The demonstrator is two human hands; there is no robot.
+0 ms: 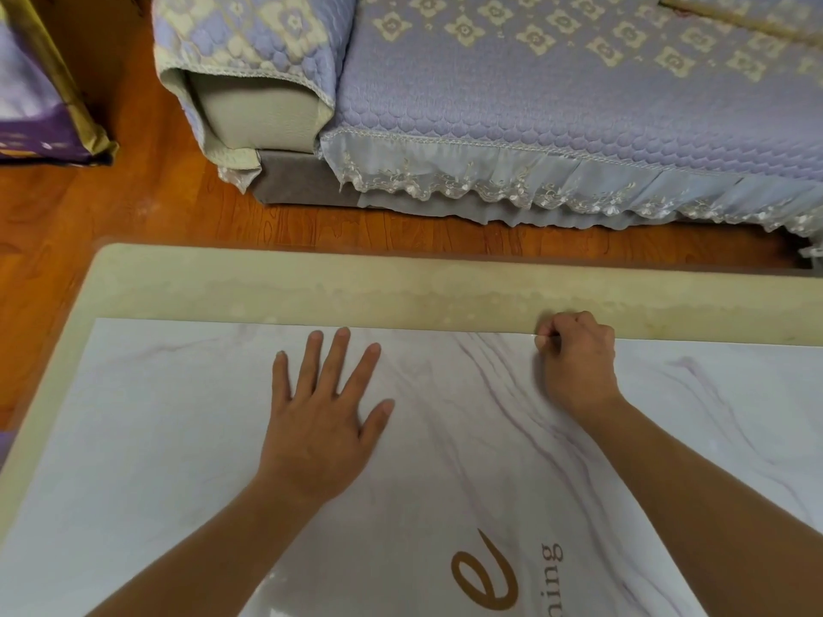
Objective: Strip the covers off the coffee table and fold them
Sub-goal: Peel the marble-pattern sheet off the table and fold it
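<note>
White, purple-veined marble cover; beige table

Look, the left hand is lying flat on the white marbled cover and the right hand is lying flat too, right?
Not quite. The head view shows the right hand pinching the far edge of the white marbled cover; the left hand does lie flat.

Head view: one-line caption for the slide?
Left hand flat on marble-print cover, right hand pinching its far edge on the coffee table.

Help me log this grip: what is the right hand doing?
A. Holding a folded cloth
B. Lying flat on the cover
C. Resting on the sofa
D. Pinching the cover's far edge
D: the right hand has its fingers curled at the far edge of the cover, pinching it.
</note>
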